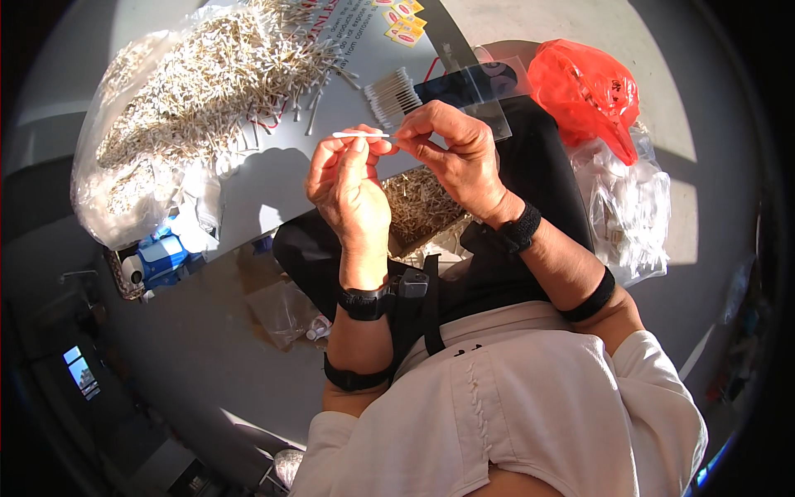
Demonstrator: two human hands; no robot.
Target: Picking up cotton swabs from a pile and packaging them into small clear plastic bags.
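Both hands hold one cotton swab level in front of me. My left hand pinches its middle with thumb and fingers, and my right hand pinches its right end. Just beyond the fingers lies a small bundle of cotton swabs at the mouth of a clear plastic sleeve. A large heap of loose cotton swabs spreads over the grey board at the upper left. A box of more swabs rests on my lap under the hands.
A red plastic bag and a pile of clear plastic bags lie to my right. A clear bag of swabs hangs off the board's left edge. Blue and white items sit below it, and a small clear bag lies on the floor.
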